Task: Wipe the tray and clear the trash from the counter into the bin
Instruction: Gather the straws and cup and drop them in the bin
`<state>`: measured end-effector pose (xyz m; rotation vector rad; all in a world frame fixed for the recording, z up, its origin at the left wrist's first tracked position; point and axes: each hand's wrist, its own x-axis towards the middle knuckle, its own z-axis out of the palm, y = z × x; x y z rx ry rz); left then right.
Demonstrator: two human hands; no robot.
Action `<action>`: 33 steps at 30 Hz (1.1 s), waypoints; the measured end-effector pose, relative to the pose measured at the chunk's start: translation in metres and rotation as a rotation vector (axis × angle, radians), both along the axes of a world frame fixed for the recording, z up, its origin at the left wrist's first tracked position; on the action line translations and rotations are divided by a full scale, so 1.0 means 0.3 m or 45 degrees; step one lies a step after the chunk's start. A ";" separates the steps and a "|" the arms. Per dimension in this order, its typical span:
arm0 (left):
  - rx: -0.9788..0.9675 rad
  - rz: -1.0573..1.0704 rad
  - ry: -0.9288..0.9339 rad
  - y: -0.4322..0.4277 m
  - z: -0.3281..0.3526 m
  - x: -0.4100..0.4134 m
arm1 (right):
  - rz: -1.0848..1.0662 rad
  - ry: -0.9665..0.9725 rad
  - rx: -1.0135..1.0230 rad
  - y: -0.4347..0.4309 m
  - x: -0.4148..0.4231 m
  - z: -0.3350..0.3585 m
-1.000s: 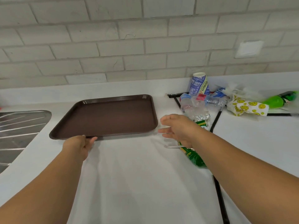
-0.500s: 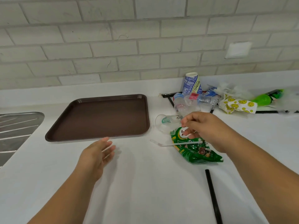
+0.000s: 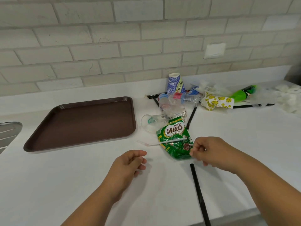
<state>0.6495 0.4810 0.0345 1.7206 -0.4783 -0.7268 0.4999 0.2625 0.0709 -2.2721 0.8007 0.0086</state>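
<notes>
Plastic straw lies across the green Milo packet, its near end pinched by the right hand. The left hand hovers loosely curled, holding nothing. Left of both, the brown tray rests on the white worktop.

Pale brick wall, steel drainer and black strips along the worktop.

A wall of pale grey painted bricks fills the upper half of the view, with a white rectangular blank cover plate set flat on it towards the right. At the far left edge, a ribbed stainless-steel drainer sits in the white counter. On that counter lie a long black strip running back from the near edge, a short slanted black strip further back, and a sideways black strip to the right. A dark grey shape is cut off at the upper right edge and cannot be identified.
</notes>
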 end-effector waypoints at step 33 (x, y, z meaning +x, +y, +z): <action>-0.104 -0.118 0.346 -0.118 -0.037 -0.178 | 0.381 -0.145 -0.140 0.158 0.018 -0.074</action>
